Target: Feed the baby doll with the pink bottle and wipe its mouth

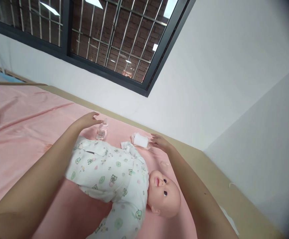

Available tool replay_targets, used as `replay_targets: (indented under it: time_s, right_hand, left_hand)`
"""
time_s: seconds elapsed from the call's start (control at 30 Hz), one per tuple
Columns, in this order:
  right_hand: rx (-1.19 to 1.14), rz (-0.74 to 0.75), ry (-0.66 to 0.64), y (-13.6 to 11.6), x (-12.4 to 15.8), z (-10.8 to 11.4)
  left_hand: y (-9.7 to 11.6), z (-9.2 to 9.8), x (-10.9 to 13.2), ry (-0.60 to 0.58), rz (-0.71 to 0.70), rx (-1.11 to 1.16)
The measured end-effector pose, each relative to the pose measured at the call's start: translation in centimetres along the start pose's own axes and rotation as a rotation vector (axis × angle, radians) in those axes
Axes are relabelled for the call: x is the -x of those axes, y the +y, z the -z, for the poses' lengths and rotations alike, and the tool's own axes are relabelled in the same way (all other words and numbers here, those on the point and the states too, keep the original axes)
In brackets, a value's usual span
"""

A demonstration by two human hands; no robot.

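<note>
My left hand [88,120] reaches over the bed with its fingers apart, one fingertip close by the top of an upright baby bottle [102,130] with a pink collar; I cannot tell if they touch. Fingers spread, my right hand [160,142] is at the right end of a small white pack [140,140], perhaps of tissues; contact there is unclear. Between my arms a baby doll [119,176] lies on its back in a white outfit with green bear prints, its bare head to the right. A small clear cap [164,163] lies above the doll's head.
A pink sheet [17,132] with creases at the left covers the tan bed surface [191,159]. Behind it rise a white wall [184,99] and a dark-framed window [109,71] with metal bars. A white item [229,217] shows beyond my right forearm.
</note>
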State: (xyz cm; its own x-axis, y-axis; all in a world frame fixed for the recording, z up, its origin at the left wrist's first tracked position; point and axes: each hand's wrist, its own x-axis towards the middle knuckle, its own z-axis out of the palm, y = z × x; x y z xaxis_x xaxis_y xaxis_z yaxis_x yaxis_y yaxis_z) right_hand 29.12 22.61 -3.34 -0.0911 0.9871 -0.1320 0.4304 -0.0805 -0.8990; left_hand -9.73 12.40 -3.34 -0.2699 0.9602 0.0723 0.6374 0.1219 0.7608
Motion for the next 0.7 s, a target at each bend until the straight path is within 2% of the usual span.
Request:
replay_targets:
  time_s: [0.13, 0.23, 0.4, 0.53, 0.6, 0.7]
  right_hand:
    - [0.029, 0.068, 0.080, 0.2, 1.0, 1.2]
    - [0.095, 0.159, 0.223, 1.4, 1.9, 2.2]
    - [0.207, 0.254, 0.552, 6.5, 3.6, 2.9]
    - [0.256, 0.200, 0.733, 10.7, 4.4, 2.3]
    - [0.210, 0.138, 0.739, 11.9, 4.6, 1.8]
    - [0.168, 0.127, 0.659, 12.6, 4.7, 1.1]
  left_hand:
    - [-1.0, -0.9, -0.8, -0.052, -0.020, -0.033]
    - [-1.2, -1.2, -1.0, -0.072, -0.041, -0.089]
    - [-0.6, -1.7, -0.7, -0.106, -0.057, -0.191]
    - [-0.6, -2.5, -0.9, -0.112, -0.080, -0.210]
    - [-0.7, -3.0, -1.3, -0.114, -0.094, -0.219]
    - [-1.0, -3.8, -1.9, -0.107, -0.083, -0.238]
